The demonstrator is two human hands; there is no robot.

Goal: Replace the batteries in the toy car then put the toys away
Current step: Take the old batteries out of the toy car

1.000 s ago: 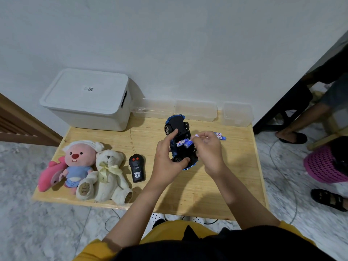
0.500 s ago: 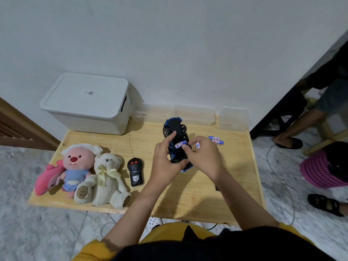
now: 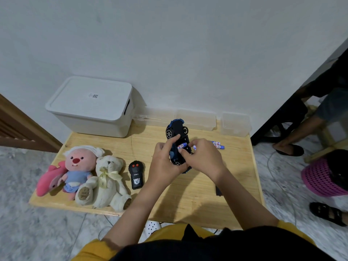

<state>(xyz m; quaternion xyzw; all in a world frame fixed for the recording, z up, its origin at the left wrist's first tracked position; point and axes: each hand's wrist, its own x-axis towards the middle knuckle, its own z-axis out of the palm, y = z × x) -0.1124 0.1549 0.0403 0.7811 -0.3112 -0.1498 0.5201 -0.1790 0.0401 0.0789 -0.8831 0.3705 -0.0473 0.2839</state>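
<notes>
A person's left hand wraps around the side of a black-and-blue plastic toy car, turned underside up above the middle of a pale wooden bench, thumb stretched along the chassis near a front wheel. The right hand curls in from the other side, fingertips pinched on a small blue-and-white battery lying in the open battery bay; a second battery end shows just beside the knuckles.

Two more blue-and-white loose batteries lie on the bench just right of the hands, touching each other. A black handheld remote control with two red buttons lies left of the car, near a cream plush teddy bear with a yellow ribbon, a pink-faced plush beaver in a blue shirt and a pink plush fish (all crowded at the bench's left end).

A white lidded plastic storage box stands at the back left corner against a plain white wall, with a row of clear plastic bins along the back edge. Bare wood stays open in front of the hands and toward the right edge. Grey marble floor surrounds the bench; another person's sandalled feet stand to the right beside a pink woven basket.
</notes>
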